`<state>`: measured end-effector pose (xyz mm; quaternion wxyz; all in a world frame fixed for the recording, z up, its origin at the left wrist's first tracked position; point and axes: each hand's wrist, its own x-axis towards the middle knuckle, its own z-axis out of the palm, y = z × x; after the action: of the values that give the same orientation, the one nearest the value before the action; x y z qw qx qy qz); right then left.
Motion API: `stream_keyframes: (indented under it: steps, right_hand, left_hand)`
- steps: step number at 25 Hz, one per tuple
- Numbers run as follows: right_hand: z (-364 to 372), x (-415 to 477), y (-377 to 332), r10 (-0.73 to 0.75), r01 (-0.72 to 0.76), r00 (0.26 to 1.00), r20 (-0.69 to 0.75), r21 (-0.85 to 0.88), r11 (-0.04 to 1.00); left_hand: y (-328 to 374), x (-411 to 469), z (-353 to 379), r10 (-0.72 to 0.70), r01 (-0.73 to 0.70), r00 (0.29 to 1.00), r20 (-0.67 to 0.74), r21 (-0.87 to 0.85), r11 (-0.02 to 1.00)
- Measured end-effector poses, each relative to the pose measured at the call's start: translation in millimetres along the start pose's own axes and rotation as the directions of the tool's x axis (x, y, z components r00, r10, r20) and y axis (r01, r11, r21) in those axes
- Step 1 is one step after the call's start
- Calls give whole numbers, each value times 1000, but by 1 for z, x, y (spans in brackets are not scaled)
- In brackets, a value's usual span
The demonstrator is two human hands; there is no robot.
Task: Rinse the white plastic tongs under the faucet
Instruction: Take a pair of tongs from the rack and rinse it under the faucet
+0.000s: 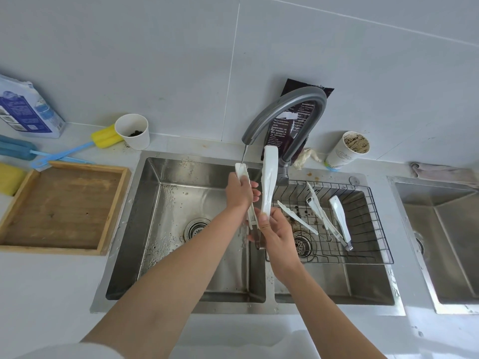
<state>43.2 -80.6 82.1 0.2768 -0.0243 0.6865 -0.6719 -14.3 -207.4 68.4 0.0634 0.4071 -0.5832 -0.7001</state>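
White plastic tongs stand spread above the sink divider, tips up. My left hand grips the left arm of the tongs, whose tip sits in the thin stream of water falling from the grey curved faucet. My right hand pinches the base of the right arm near the hinge, and this arm rises in front of the faucet's body. The hinge end is partly hidden between my hands.
The double steel sink has a wire rack in its right basin holding several more white tongs. A wooden tray lies left, with paper cups, brushes and a carton behind. A second sink sits far right.
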Motion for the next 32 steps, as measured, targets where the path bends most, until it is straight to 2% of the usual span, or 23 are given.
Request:
stream_keyframes:
  steps: [6,11,16,19,22,26,32]
  right_hand:
    - [5,-8,-8,-35,35,999,-7,4,999]
    - [9,-1,-16,-63,66,996,-65,43,997]
    - [8,17,-23,-106,109,992,-74,51,993]
    - [7,21,-20,-82,84,994,-69,27,996]
    - [7,18,-17,-77,80,995,-56,49,996]
    - [2,13,-10,-83,83,996,-23,-4,997]
    - [10,16,-4,5,-3,995,-101,25,1000]
  left_hand:
    - [13,25,-2,116,-116,993,-12,-17,993]
    - [14,22,2,112,-115,992,-52,-59,992]
    - [13,2,12,122,-124,992,-28,-86,989]
    - [19,7,8,140,-139,990,-1,-130,982]
    - [29,15,3,184,-180,982,31,-102,978]
    - [44,22,1,241,-240,970,23,-59,969]
    - [46,23,2,334,-333,942,34,-34,942]
